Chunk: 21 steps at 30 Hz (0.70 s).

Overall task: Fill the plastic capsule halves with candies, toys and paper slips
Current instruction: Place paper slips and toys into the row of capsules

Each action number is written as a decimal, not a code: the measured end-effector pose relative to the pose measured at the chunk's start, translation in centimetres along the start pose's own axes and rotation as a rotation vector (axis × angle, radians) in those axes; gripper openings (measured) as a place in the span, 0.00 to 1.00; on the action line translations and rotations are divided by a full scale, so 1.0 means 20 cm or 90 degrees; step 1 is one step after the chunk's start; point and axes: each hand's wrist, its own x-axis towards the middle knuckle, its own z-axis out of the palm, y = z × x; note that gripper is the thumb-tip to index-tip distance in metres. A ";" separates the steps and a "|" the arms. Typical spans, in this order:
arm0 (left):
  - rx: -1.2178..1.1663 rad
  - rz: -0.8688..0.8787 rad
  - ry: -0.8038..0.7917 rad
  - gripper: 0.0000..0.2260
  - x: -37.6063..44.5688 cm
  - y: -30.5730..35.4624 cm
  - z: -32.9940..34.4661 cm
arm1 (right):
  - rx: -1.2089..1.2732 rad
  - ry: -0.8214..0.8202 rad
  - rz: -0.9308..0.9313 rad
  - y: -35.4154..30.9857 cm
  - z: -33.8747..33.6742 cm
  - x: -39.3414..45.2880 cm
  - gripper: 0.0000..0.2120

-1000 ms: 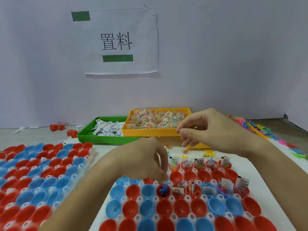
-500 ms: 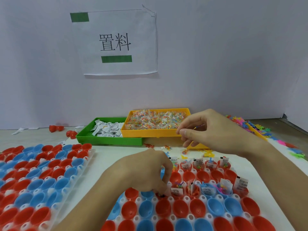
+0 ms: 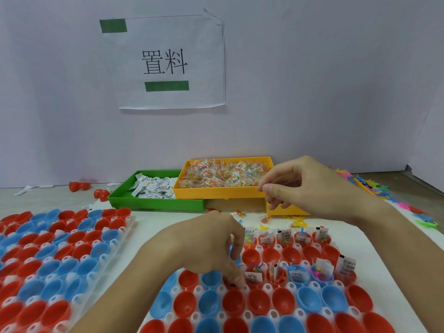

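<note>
A white holder tray in front of me carries red and blue capsule halves. Several halves in its back rows hold candies, toys and paper slips. My left hand curls down over the tray, its thumb and fingertips inside a red half; what lies under them is hidden. My right hand hovers above the far end of the tray. Its thumb and forefinger pinch a small thin coloured toy piece that barely shows.
A second holder tray of capsule halves lies at left. Behind stand a green tray of paper slips, an orange tray of wrapped candies and a yellow tray. Loose coloured toys lie at right, and red halves near the wall.
My left hand moved nearer and lower, and it now covers the red half where a blue toy showed. My right hand stayed raised in its pinch.
</note>
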 end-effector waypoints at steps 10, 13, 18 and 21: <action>-0.041 0.018 -0.041 0.06 0.01 -0.01 0.00 | 0.015 0.012 0.002 0.03 -0.01 0.00 0.07; -0.034 0.020 -0.034 0.07 0.01 0.00 0.01 | 0.003 0.009 0.004 0.03 -0.01 0.00 0.07; -0.044 0.025 -0.022 0.08 0.01 -0.01 0.00 | -0.008 0.015 0.008 0.04 -0.01 0.01 0.07; -0.062 0.027 -0.009 0.10 0.00 -0.02 -0.02 | -0.002 0.018 0.011 0.04 -0.02 0.00 0.07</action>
